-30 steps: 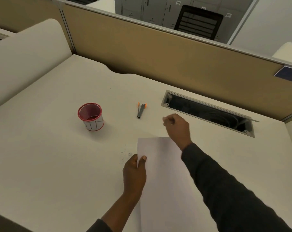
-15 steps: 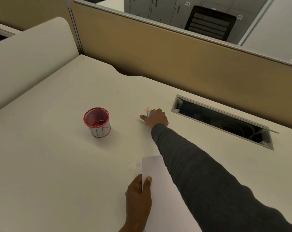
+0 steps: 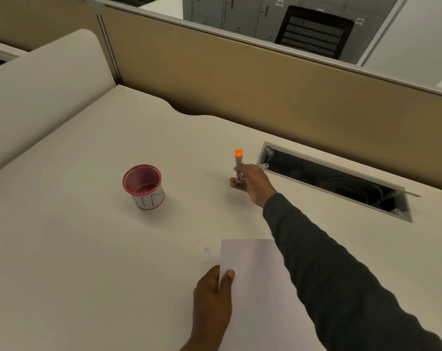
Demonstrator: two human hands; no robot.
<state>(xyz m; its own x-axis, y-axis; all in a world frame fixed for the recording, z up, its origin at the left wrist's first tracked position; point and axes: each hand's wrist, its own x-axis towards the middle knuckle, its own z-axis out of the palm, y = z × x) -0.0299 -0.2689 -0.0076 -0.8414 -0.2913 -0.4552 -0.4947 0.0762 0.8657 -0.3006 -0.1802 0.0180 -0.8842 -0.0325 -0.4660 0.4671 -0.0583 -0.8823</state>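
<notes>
My right hand (image 3: 252,183) is stretched out over the middle of the desk and grips a small grey stapler-like tool with an orange end (image 3: 238,163), held upright just above the surface. A white sheet of paper (image 3: 255,282) lies on the near part of the desk. My left hand (image 3: 212,297) holds the sheet's left edge, thumb on top of the paper. A red mesh cup with a white band (image 3: 144,186) stands empty to the left of the tool.
The white desk (image 3: 75,249) is bounded by a tan partition (image 3: 240,97) at the back and a white side panel (image 3: 37,92) at the left. An open cable slot (image 3: 336,183) with wires inside lies right of my right hand.
My right hand reached from above the paper to the tool, closed round it and lifted it upright off the desk. My left hand kept its hold on the paper.
</notes>
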